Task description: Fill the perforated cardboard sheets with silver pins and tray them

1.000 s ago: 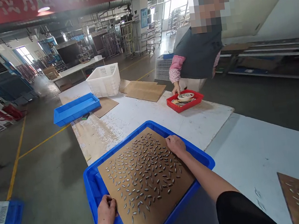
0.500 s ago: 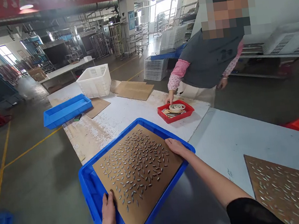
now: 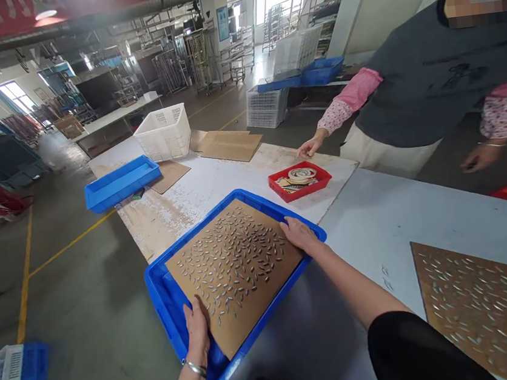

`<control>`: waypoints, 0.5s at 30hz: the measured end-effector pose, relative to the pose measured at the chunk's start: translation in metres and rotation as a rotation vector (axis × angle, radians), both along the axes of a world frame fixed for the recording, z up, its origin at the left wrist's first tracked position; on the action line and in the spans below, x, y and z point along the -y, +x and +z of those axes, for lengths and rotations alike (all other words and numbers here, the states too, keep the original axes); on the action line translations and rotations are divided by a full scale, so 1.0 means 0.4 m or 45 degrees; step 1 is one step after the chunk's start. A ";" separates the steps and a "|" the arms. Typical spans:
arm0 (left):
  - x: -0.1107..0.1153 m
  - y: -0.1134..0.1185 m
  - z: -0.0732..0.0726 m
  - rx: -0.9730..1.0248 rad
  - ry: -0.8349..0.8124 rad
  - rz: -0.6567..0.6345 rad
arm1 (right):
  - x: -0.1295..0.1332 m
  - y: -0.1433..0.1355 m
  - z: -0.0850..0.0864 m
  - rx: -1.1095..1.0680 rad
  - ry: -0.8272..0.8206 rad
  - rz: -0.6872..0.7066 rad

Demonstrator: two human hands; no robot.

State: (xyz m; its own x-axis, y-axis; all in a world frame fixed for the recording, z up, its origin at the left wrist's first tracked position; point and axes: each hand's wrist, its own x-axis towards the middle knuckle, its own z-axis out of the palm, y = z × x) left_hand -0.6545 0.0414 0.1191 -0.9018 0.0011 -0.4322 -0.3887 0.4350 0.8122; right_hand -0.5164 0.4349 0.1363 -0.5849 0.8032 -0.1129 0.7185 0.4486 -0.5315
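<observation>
Stretching the right arm (image 3: 355, 282) out long and, yep, grasping a cardboard sheet (image 3: 254, 307) of little metal pieces (image 3: 225, 260) inside a blue tray (image 3: 173, 289): right hand (image 3: 302, 234) on the far-right edge, left hand (image 3: 197, 329) on the left one. Also spotting a red bin (image 3: 311, 188) on the surface (image 3: 234, 177) near a co-worker's hand (image 3: 312, 145). Not making out the cardboard's underside, and losing a second sheet (image 3: 421, 256) past the frame.

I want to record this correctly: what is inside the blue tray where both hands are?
Inside the blue tray is a cardboard sheet with many small silvery pieces scattered on top. Anything beneath the sheet cannot be seen.
</observation>
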 end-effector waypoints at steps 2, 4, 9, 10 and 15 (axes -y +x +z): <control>0.020 0.003 0.026 -0.031 -0.005 -0.026 | 0.033 0.062 0.013 -0.072 0.068 -0.033; 0.041 0.009 0.053 -0.083 -0.002 -0.054 | 0.085 0.159 0.007 -0.140 0.112 -0.057; 0.071 0.035 0.102 -0.176 0.029 -0.102 | 0.270 0.499 -0.093 -0.300 0.094 -0.278; 0.073 0.038 0.109 -0.188 0.040 -0.120 | 0.312 0.571 -0.115 -0.258 0.041 -0.384; 0.077 0.031 0.150 -0.283 0.031 -0.311 | 0.563 0.881 -0.140 -0.105 -0.176 -0.894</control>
